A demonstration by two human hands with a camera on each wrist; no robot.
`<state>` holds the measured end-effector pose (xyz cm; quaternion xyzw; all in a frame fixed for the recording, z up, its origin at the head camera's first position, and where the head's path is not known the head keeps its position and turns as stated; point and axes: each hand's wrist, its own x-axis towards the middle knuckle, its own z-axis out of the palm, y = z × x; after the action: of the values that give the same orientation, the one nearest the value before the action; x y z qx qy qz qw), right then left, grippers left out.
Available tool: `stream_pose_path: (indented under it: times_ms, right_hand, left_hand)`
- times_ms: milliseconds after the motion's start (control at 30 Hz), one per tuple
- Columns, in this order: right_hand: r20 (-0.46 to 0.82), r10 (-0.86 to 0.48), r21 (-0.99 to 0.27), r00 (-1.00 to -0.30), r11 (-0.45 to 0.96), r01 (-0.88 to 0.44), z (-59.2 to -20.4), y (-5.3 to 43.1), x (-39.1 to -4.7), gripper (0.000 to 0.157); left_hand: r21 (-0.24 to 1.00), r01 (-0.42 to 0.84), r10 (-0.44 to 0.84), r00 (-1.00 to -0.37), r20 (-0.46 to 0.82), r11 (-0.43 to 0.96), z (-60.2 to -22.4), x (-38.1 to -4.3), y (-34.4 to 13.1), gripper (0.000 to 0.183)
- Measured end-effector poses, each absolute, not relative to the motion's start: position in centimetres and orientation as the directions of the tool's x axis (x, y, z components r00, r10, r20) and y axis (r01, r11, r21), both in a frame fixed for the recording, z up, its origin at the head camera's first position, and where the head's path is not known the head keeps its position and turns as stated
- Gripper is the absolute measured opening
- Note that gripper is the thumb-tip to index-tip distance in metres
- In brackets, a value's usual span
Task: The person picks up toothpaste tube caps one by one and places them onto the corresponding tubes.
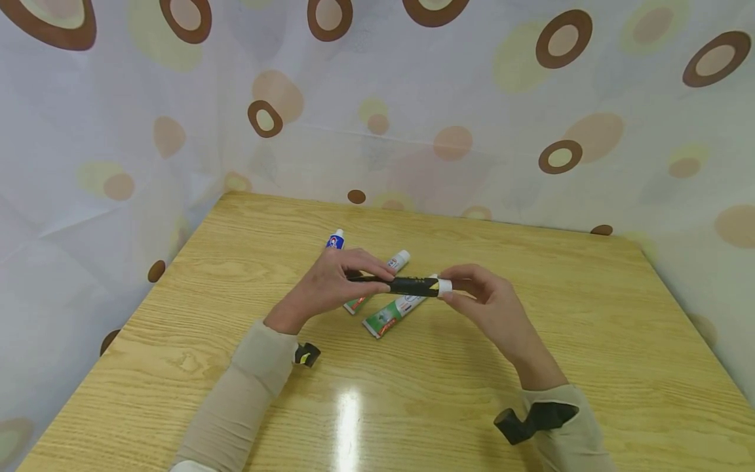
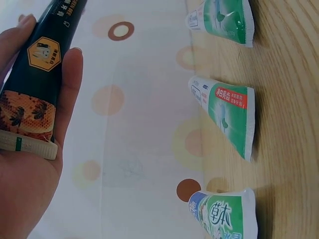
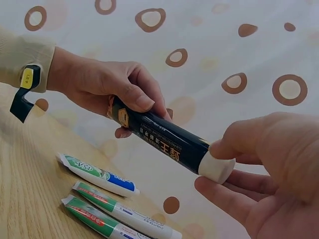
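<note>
A black toothpaste tube (image 1: 413, 286) with gold marks is held above the table, lying nearly level. My left hand (image 1: 312, 288) grips its flat crimped end; a honeycomb-and-bee picture (image 2: 27, 115) shows there in the left wrist view. At the other end, the thumb and fingers of my right hand (image 1: 495, 311) pinch the white cap (image 3: 217, 168), which sits on the tube. Below the hands lie two green-and-white toothpaste tubes (image 1: 386, 319), the farther one partly hidden by my left hand. A blue-capped-end, green-bodied toothpaste tube (image 3: 102, 174) lies to their left.
The wooden table (image 1: 590, 341) extends around the tubes. A white curtain (image 1: 413, 170) with brown and yellow dots stands behind it and at both sides. Each sleeve carries a black wrist mount, such as the right mount (image 1: 533, 423).
</note>
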<state>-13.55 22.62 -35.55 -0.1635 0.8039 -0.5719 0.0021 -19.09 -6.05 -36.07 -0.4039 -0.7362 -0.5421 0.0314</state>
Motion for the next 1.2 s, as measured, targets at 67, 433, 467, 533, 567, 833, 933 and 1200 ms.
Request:
stream_pose_path:
  times_ms: [67,433,467,533,567,833,933,1200]
  right_hand:
    - [0.194,-0.278,-0.92,-0.941,0.281,-0.273,-35.51,22.62,-13.53,0.032]
    - [0.171,-0.221,-0.913,-0.96,0.332,-0.239,-35.46,22.59,-13.56,0.029]
    - [0.168,-0.214,-0.914,-0.962,0.332,-0.233,-35.46,22.56,-13.56,0.03]
    - [0.159,-0.199,-0.918,-0.967,0.33,-0.219,-35.47,22.5,-13.55,0.031]
    - [0.155,-0.193,-0.92,-0.969,0.329,-0.213,-35.48,22.48,-13.54,0.031]
    - [0.137,-0.163,-0.946,-0.977,0.271,-0.178,-35.56,22.47,-13.42,0.036]
    - [0.132,-0.165,-0.957,-0.977,0.236,-0.169,-35.55,22.46,-13.4,0.038]
    - [0.096,-0.143,-0.965,-0.985,0.23,-0.128,-35.44,22.43,-13.44,0.04]
  left_hand:
    - [0.77,0.632,0.558,-0.672,0.487,0.089,-36.07,-19.06,-6.05,0.016]
    - [0.766,0.636,0.557,-0.672,0.488,0.096,-36.12,-19.14,-6.05,0.018]
    - [0.761,0.641,0.56,-0.668,0.489,0.1,-36.11,-19.16,-6.05,0.018]
    - [0.738,0.663,0.567,-0.656,0.497,0.121,-36.07,-19.16,-6.09,0.02]
    - [0.727,0.675,0.573,-0.649,0.501,0.129,-36.06,-19.18,-6.1,0.021]
    - [0.61,0.772,0.61,-0.574,0.546,0.18,-35.86,-19.22,-6.12,0.028]
    - [0.603,0.776,0.615,-0.569,0.545,0.185,-35.74,-19.15,-6.11,0.027]
    - [0.61,0.771,0.619,-0.573,0.537,0.184,-35.58,-18.94,-5.97,0.027]
